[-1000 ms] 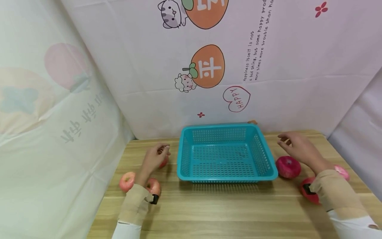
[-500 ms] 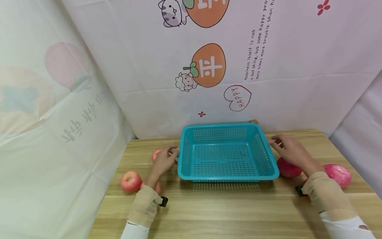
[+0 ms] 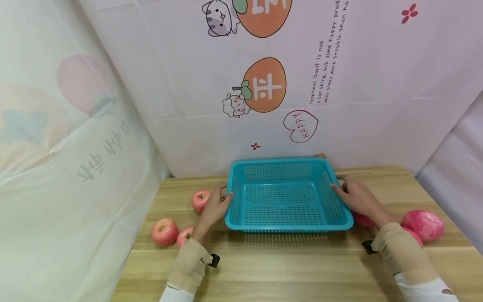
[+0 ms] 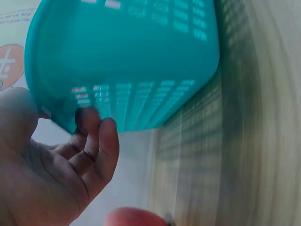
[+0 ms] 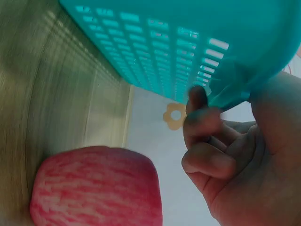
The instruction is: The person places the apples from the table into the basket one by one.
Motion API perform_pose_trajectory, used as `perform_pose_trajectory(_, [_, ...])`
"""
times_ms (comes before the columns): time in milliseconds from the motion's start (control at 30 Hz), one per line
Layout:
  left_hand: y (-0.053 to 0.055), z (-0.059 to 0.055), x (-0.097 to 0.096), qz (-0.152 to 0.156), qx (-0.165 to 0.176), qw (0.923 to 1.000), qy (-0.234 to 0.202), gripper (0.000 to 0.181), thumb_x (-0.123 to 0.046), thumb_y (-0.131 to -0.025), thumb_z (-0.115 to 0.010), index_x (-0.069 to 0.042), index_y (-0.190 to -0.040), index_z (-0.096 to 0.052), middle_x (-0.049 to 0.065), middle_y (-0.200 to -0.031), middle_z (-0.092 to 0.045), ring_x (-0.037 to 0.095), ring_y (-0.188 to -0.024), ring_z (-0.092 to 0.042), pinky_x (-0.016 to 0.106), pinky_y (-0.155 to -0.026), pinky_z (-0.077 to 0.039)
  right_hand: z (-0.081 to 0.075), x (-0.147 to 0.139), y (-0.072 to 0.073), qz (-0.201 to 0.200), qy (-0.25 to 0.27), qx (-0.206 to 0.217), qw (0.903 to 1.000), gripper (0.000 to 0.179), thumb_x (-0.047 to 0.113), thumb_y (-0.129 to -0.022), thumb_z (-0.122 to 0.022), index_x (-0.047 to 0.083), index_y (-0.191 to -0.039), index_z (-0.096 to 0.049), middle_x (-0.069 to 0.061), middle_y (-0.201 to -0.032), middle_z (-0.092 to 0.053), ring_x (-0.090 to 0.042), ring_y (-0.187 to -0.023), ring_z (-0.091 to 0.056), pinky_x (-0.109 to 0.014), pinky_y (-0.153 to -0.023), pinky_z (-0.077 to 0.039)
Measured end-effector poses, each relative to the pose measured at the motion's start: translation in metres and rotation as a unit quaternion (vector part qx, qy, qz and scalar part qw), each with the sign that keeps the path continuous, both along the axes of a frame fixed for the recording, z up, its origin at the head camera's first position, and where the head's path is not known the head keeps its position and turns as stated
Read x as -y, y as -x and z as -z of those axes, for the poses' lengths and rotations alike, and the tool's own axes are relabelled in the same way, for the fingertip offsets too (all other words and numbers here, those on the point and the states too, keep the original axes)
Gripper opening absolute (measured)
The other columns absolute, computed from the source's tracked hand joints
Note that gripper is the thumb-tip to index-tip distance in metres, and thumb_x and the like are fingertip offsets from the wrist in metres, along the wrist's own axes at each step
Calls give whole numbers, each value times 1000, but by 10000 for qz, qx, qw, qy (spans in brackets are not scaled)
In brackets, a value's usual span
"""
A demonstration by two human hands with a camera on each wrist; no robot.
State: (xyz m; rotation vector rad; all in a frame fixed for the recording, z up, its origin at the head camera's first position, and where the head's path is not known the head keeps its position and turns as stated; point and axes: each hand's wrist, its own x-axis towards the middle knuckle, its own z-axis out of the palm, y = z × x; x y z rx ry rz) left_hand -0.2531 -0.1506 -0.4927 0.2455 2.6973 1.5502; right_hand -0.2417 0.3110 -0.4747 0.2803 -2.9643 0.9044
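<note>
A turquoise plastic basket (image 3: 288, 228) with slotted walls stands on the wooden table, nothing inside it. My left hand (image 3: 216, 206) grips its left rim, thumb over the top and fingers curled beneath. On the opposite side, my right hand (image 3: 357, 199) holds the right rim in the same way. The left wrist view shows the left hand (image 4: 61, 174) with curled fingertips under the basket's rim (image 4: 42, 101). In the right wrist view, the thumb of the right hand (image 5: 254, 160) lies over the rim and bent fingers sit below, beside the slotted wall (image 5: 155, 52).
Three red apples lie left of the basket: one apple (image 3: 201, 199) behind the left hand, another apple (image 3: 164, 231) farther left, and a partly covered apple (image 3: 184, 236). A mottled pink fruit (image 3: 422, 225) and partly hidden red fruits lie around the right forearm. Printed cloth (image 3: 188, 138) hangs behind.
Both hands have moved inward, from beside the basket onto its left and right rims, and have taken hold of it. The basket stays nearly in place.
</note>
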Motion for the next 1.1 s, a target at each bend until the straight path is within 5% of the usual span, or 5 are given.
perform_pose_trajectory(100, [0,2,-6,-38,63,9999,-75,54,-25,-110,-58,-5,-158,-42,22,-123,-75,32,-105,-75,43,-90,-61,1,3,-1,97,73,36,9999,62,33,-114,-49,-13,-154,-39,-14,-89,-67,-20,-74,-59,-32,-63,-47])
perform_pose_trajectory(233, [-1,4,-10,-204,184,9993,-254,53,-24,-110,-57,-6,-158,-42,29,-125,-73,40,-103,-77,46,-83,-65,3,6,-1,129,169,196,9996,63,31,-115,-46,-13,-157,-33,-22,-101,-71,-25,-83,-65,-37,-71,-56])
perform_pose_trajectory(500, [-6,9,-12,-334,66,9979,-547,50,-18,-109,-57,-3,-156,-47,35,-127,-71,45,-105,-77,49,-79,-67,9,10,-3,170,269,333,9989,65,32,-116,-40,-13,-161,-25,-43,-131,-63,-47,-111,-71,-63,-90,-60])
perform_pose_trajectory(1100, [-19,15,-9,-503,-107,9945,-917,47,-9,-106,-56,-1,-153,-53,34,-123,-72,47,-104,-76,50,-78,-66,10,20,-16,245,102,389,9989,68,35,-116,-38,-9,-165,-21,-43,-137,-58,-39,-103,-72,-65,-93,-59])
